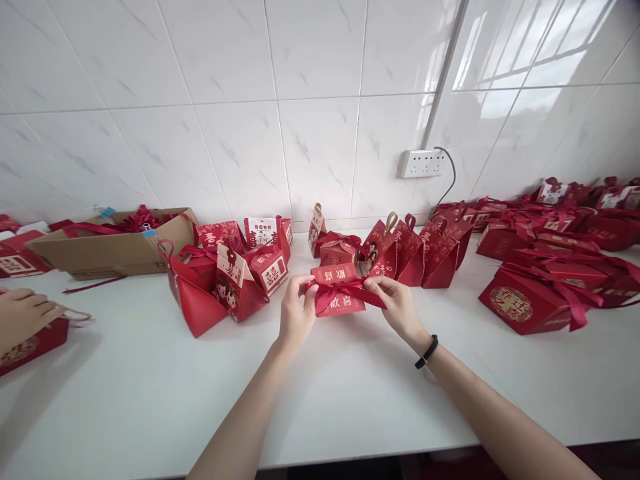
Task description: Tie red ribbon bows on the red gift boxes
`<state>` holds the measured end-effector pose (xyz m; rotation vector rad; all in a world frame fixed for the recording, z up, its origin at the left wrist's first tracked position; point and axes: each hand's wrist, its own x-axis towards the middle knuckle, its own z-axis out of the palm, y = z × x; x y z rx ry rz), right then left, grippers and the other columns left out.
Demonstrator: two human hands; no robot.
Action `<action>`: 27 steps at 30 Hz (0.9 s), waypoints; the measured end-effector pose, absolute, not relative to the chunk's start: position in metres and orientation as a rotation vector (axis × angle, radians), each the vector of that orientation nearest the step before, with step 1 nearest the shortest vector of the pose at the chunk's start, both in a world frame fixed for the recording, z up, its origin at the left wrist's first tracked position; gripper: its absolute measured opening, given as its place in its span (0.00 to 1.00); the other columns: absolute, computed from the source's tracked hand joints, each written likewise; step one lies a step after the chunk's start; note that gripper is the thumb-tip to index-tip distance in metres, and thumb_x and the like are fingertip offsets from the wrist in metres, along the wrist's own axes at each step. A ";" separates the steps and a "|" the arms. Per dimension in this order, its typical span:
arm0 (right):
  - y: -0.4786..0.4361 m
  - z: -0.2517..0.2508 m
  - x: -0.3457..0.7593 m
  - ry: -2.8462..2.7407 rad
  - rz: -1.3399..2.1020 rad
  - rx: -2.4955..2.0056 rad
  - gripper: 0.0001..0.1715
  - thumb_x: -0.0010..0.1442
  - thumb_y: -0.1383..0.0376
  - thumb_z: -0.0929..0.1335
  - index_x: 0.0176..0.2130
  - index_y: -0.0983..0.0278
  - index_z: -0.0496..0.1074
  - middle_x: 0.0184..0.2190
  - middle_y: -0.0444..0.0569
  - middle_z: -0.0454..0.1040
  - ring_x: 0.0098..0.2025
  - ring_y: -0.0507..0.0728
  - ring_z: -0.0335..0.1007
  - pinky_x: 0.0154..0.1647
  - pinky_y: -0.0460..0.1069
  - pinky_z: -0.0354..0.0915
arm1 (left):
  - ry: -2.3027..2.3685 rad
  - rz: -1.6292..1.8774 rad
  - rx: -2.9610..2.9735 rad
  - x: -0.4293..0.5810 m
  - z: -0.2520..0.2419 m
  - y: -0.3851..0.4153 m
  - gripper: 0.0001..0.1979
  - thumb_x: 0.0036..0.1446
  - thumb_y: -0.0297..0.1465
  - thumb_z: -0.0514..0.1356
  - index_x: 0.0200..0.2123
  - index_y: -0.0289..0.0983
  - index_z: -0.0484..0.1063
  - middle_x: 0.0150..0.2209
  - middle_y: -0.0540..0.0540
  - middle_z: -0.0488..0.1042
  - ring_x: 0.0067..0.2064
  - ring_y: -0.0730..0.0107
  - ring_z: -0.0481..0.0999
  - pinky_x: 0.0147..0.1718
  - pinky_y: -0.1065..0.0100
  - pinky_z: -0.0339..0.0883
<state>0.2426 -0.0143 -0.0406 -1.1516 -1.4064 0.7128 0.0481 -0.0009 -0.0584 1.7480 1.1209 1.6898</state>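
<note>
A red gift box (341, 306) with pale printed characters stands on the white table in front of me. Dark red ribbon (333, 291) runs across its upper part, gathered near the middle. At the box's left side, my left hand (299, 303) pinches one side of the ribbon between thumb and fingers. My right hand (395, 303), with a black band on the wrist, pinches the ribbon on the right, and a short tail hangs below its fingertips. Right behind this box sits another ribboned red box (341, 249).
At the left edge another person's hand (25, 317) rests on a red box (35, 347). A cardboard box (110, 257) holds ribbon. Red boxes (233, 283) stand left of centre, looped ones (440, 257) right, and a ribboned pile (535, 300) lies far right. A power strip (421, 164) hangs on the wall.
</note>
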 end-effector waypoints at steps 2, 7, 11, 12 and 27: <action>-0.015 -0.040 0.241 -1.405 0.725 -1.133 0.26 0.50 0.43 0.66 0.27 0.64 0.72 0.28 0.50 0.75 0.33 0.59 0.71 0.34 0.50 0.65 | 1.146 1.709 1.759 0.048 -0.062 0.001 0.12 0.57 0.40 0.56 0.41 0.40 0.64 0.40 0.44 0.70 0.43 0.66 0.71 0.43 0.64 0.66; -0.014 -0.045 0.240 -1.428 0.770 -1.096 0.24 0.54 0.46 0.65 0.28 0.63 0.70 0.27 0.48 0.74 0.30 0.56 0.70 0.31 0.49 0.65 | 1.201 1.755 1.750 0.049 -0.062 0.001 0.09 0.57 0.36 0.55 0.39 0.40 0.60 0.37 0.45 0.68 0.39 0.68 0.72 0.40 0.66 0.67; -0.014 -0.050 0.239 -1.426 0.787 -1.084 0.22 0.56 0.47 0.64 0.28 0.63 0.66 0.25 0.47 0.72 0.27 0.54 0.66 0.27 0.47 0.61 | 1.256 1.750 1.757 0.052 -0.061 0.000 0.05 0.57 0.33 0.53 0.36 0.40 0.58 0.33 0.47 0.67 0.35 0.68 0.71 0.34 0.68 0.66; -0.014 -0.050 0.238 -1.418 0.798 -1.079 0.22 0.56 0.47 0.64 0.28 0.62 0.66 0.25 0.46 0.71 0.26 0.54 0.65 0.26 0.47 0.61 | 1.271 1.743 1.762 0.053 -0.061 -0.001 0.05 0.57 0.33 0.53 0.36 0.40 0.58 0.32 0.47 0.67 0.34 0.69 0.71 0.33 0.68 0.66; -0.028 -0.025 0.246 -1.496 0.439 -1.048 0.14 0.61 0.54 0.62 0.38 0.61 0.68 0.46 0.54 0.69 0.50 0.61 0.65 0.49 0.56 0.65 | 1.115 1.747 2.087 0.048 -0.052 -0.009 0.01 0.57 0.31 0.55 0.33 0.40 0.64 0.31 0.50 0.67 0.33 0.71 0.70 0.34 0.70 0.65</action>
